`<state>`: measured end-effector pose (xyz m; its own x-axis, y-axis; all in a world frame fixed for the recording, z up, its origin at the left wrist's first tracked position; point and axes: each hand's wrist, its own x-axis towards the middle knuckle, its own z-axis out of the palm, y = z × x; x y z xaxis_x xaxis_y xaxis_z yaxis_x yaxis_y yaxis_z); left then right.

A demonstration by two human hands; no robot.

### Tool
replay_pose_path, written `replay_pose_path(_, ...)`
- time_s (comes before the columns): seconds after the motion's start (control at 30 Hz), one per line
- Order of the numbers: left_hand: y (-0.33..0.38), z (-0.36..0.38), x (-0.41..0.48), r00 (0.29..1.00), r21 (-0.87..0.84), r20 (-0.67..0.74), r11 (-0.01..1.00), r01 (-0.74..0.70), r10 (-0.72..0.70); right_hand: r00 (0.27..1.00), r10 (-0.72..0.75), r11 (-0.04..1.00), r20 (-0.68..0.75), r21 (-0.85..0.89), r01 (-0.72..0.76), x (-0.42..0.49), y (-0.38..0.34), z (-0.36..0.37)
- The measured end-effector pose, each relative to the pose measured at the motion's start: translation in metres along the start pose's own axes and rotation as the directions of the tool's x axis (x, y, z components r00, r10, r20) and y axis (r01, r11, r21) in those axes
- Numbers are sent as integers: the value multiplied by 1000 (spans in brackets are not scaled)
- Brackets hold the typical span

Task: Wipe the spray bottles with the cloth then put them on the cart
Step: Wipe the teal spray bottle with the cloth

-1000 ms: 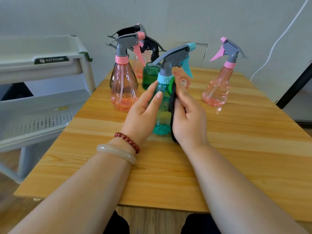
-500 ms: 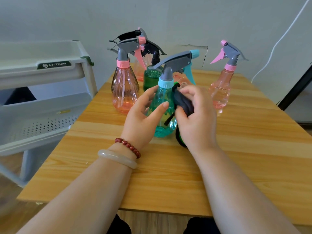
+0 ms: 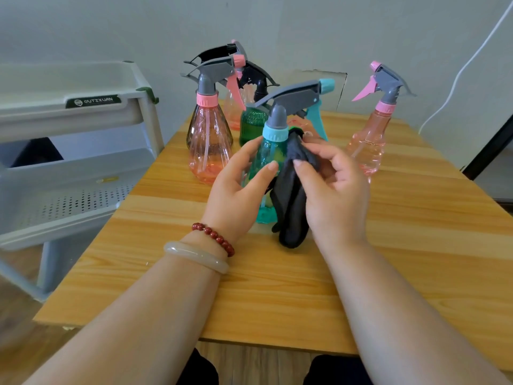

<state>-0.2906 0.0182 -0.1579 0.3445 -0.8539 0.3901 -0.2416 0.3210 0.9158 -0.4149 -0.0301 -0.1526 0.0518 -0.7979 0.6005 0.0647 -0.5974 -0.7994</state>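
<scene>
Head view: looks down over the desk (image 3: 277, 287), with both forearms reaching in.
Cart (image 3: 83, 112): stands just beside the desk's left edge; no spray bottle shows on the shelf parts in view.
Pink bottle (image 3: 208, 145): upright near the far left corner of the desk, untouched.
Back bottles: a second pink one and a green bottle (image 3: 251, 126) stand close together by the far edge.
Left hand (image 3: 236, 187): its fingers curl round the teal bottle (image 3: 270, 159), steadying it upright at mid-desk.
Cloth (image 3: 291, 195): dark grey, hanging along the teal bottle's right side, with its lower end down at the desktop.
Right hand (image 3: 336, 187): thumb and fingers pinch the cloth against the bottle, just below its collar.
Slim pink bottle (image 3: 369, 145): upright towards the far right edge, well apart from both hands.
Progress: early, by my judgement. The teal bottle is mid-wipe, while four others wait and nothing seems carted yet.
</scene>
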Motion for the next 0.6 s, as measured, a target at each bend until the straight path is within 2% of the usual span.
replay_pose_path(0.07, -1, 1, 0, 1000, 4, 16, 1000, 7, -7, 998, -13, 999, -57, 30, 15, 0, 0, 2)
replay_pose_path(0.13, -3, 4, -1, 999, -15, 36, 1000, 9, -8, 999, 1, 996, -37, 92, 3, -2, -3, 7)
replay_pose_path(0.23, -1, 5, -2, 999, -91, 35, 996, 24, -21, 993, 19, 988, 116, 148, -36, -6, -6, 12)
replay_pose_path(0.33, 1, 3, -1, 999, -115, 29, 993, 36, -32, 959, -36, 999, 281, 9, 35, -11, -4, 14)
replay_pose_path(0.5, 0, 4, -2, 998, 86, -51, 996, -35, 40, 981, 136, 984, 135, -134, -118, -6, 3, 12)
replay_pose_path(0.6, -2, 6, -2, 998, 99, -61, 995, -29, 35, 996, 4, 998, 94, -65, 3, -7, -1, 12)
